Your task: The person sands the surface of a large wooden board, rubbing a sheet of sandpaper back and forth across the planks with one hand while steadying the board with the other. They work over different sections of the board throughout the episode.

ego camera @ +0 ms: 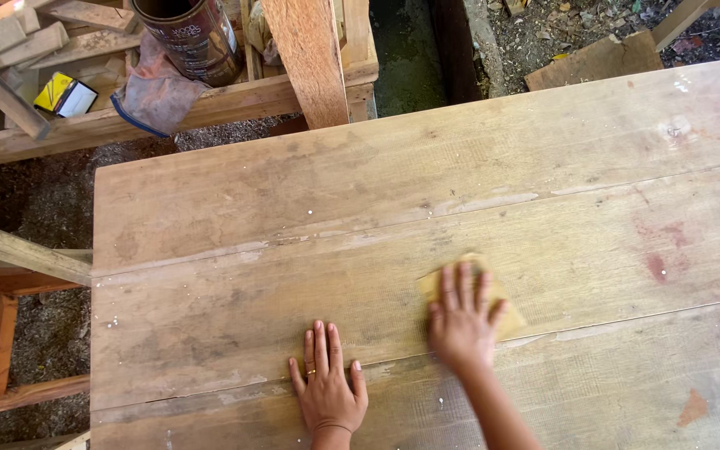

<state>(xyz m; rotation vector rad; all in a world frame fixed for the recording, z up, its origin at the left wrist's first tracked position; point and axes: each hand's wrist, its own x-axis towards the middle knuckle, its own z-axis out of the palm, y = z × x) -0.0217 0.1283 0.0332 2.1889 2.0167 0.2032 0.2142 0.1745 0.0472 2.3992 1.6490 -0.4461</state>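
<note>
On wooden surface [543,167]: right hand [460,321] flat, fingers spread, pressing yellow sandpaper [506,312]; left hand [327,383] flat, grip open, empty.

A pale brown wooden tabletop [427,208] with streaky grain, whitish smears, small white specks and faint reddish stains. A yellow-tan sheet of sandpaper [506,310]. A gold ring [311,372]. A dark brown can [193,37], a grey-pink rag [156,87] edged in blue, a yellow and white box [64,94].
</note>
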